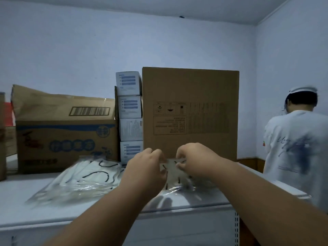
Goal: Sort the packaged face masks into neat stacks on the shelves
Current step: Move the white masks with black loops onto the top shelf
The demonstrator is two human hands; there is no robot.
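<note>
Packaged mask (173, 172) at lower centre pinched by left hand (147, 167) and right hand (194, 161), fingers curled on it, mask pile (85, 180) lain at lower left.

On the shelf top (26, 192), a pile of packaged masks (85, 178) lies left of both hands, before a printed carton (65, 144); stacked small boxes (130, 118) stand between that carton and a tall carton (190, 112).

shelf top (26, 196) white | packaged masks (88, 176) white, black loops | tall carton (190, 86) plain brown | open carton (65, 144) brown, blue print | small boxes (130, 106) white, blue bars
</note>
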